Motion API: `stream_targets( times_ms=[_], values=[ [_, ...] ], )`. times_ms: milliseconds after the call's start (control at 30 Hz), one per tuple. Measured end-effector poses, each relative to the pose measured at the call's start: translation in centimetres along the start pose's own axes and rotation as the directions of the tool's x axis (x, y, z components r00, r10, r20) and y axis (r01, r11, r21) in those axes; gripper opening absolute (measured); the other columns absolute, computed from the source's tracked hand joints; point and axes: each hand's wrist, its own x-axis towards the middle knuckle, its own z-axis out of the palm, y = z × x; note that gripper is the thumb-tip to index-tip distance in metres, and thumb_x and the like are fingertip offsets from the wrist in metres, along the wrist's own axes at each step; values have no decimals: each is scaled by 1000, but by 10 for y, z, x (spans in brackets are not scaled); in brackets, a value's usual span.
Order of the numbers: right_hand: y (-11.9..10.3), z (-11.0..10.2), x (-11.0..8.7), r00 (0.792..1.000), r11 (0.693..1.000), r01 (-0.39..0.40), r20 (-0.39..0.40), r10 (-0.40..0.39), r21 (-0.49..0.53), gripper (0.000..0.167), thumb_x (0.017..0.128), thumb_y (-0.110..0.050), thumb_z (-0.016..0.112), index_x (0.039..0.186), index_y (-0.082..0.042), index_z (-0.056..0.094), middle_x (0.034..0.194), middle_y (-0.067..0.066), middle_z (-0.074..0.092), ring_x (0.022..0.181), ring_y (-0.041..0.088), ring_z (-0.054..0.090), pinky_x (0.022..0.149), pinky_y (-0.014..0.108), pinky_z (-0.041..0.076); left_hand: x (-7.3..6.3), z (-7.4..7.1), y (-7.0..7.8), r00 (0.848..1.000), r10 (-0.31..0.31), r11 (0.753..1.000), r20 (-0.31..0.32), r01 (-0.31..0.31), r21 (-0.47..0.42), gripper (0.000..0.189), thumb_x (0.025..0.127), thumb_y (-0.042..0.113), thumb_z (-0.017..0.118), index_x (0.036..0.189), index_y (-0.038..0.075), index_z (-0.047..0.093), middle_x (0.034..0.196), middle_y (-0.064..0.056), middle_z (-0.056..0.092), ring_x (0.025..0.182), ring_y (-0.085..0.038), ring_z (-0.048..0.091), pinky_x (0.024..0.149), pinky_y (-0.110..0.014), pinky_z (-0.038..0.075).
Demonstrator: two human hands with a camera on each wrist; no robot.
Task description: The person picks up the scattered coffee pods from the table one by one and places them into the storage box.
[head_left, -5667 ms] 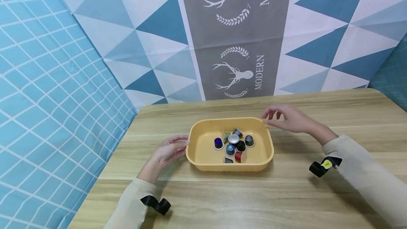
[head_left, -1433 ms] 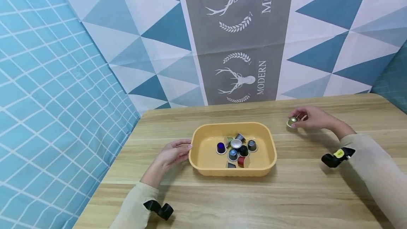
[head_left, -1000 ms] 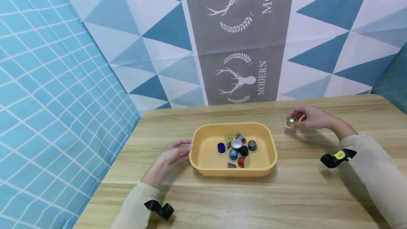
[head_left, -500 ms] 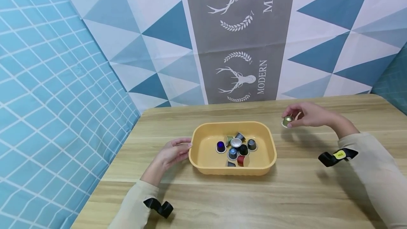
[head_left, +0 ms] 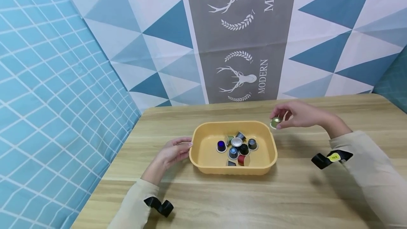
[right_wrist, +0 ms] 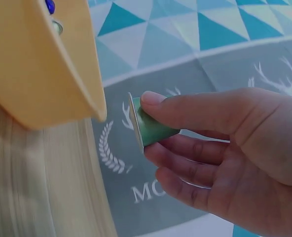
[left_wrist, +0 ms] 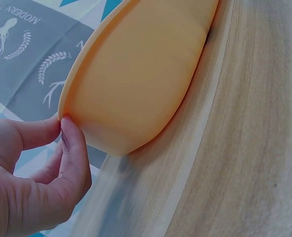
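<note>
A yellow plastic basin [head_left: 203,162] stands on the table with several coffee capsules in it: blue [head_left: 221,146], black [head_left: 243,149], red [head_left: 242,160] and others. My left hand [head_left: 173,153] pinches the basin's left rim between thumb and fingers, as the left wrist view shows closely. Just off the basin's far right corner, my right hand [head_left: 299,114] holds a green coffee capsule [right_wrist: 150,123] between thumb and fingers. In the right wrist view the capsule's pale flange faces the basin wall, with a gap between them.
The wooden table [head_left: 222,200] runs up to a patterned backdrop [head_left: 235,38] at the back. A blue grid-patterned sheet [head_left: 57,98] hangs along the left side. Black camera mounts [head_left: 159,206] sit on both wrists.
The right hand moved from the basin's rim out to the right, took a green capsule, and has come back left with it toward the basin. The left hand keeps its hold on the rim.
</note>
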Motion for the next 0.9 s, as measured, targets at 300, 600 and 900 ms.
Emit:
stream_targets(
  times_ms=[300, 600, 900],
  values=[
    [-19, 7, 14, 994, 1000, 4, 105, -2, -21, 25, 81, -16, 76, 104, -9, 65, 88, -4, 66, 82, 7, 61, 76, 22, 54, -1, -1, 1, 1000, -5, 1000, 14, 5, 7, 47, 93, 6, 59, 135, -8, 43, 90, 5, 69, 78, -3, 66, 71, -16, 56],
    [-27, 9, 23, 989, 1000, 31, 141, -31, 3, 26, 81, -15, 76, 103, -6, 65, 88, -2, 66, 82, 10, 60, 75, 23, 54, 1, 1, 0, 1000, -15, 1000, 6, 15, 7, 45, 93, 6, 59, 134, -6, 45, 92, 4, 68, 79, -3, 66, 72, -17, 56],
    [-36, 8, 36, 984, 999, 39, 174, -37, -7, 26, 81, -13, 76, 103, -6, 65, 89, 0, 66, 83, 11, 60, 77, 25, 54, 2, -1, 1, 1000, -1, 1000, 18, 1, 1, 44, 93, 6, 58, 133, -7, 44, 91, 4, 69, 78, -3, 66, 72, -16, 56]
  ],
)
